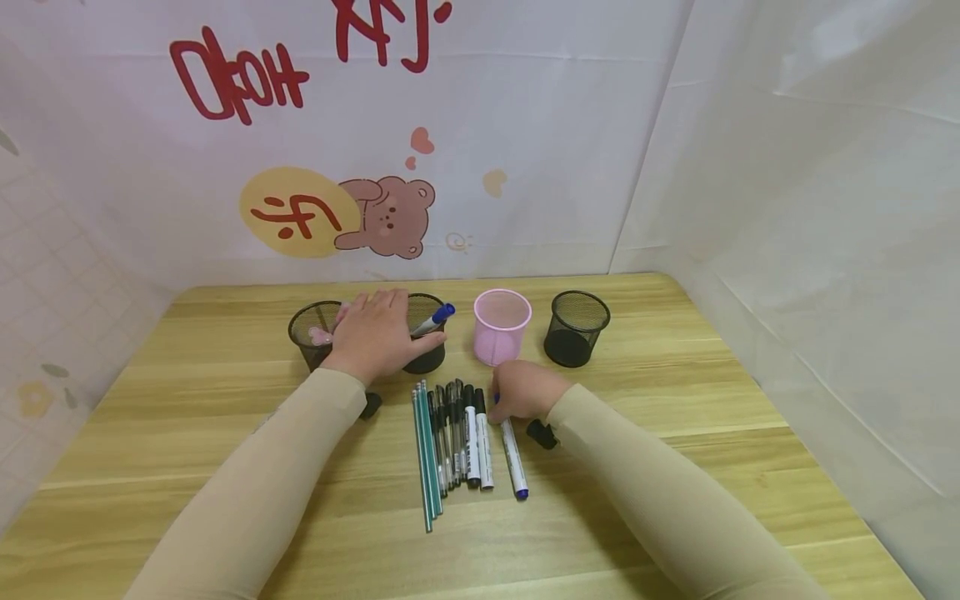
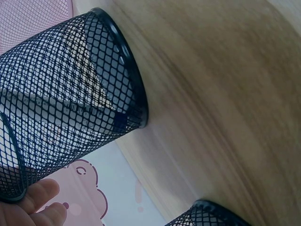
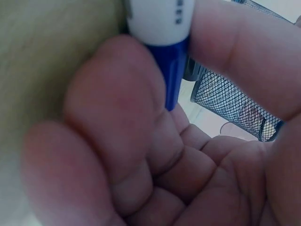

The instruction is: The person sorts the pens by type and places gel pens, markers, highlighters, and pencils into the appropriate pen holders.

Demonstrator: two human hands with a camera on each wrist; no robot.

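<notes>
My left hand (image 1: 377, 332) holds the second black mesh pen cup (image 1: 425, 360) from the left, thumb across its front and fingers behind. A blue-capped marker (image 1: 435, 320) leans inside that cup; its white barrel shows through the mesh (image 2: 89, 61) in the left wrist view. My right hand (image 1: 527, 390) pinches the capped end of another white-and-blue marker (image 1: 513, 458), which lies on the table. Up close in the right wrist view, its blue cap (image 3: 170, 66) sits between thumb and fingers. Left of it lie black-capped markers (image 1: 483, 450), black pens (image 1: 455, 433) and green pencils (image 1: 425, 458).
A pink mesh cup (image 1: 498, 337) and a black mesh cup (image 1: 576, 329) stand to the right in the row. Another black cup (image 1: 311, 321) with a pink heart is partly behind my left hand. A printed cloth (image 1: 525, 100) hangs behind the table (image 1: 637, 517).
</notes>
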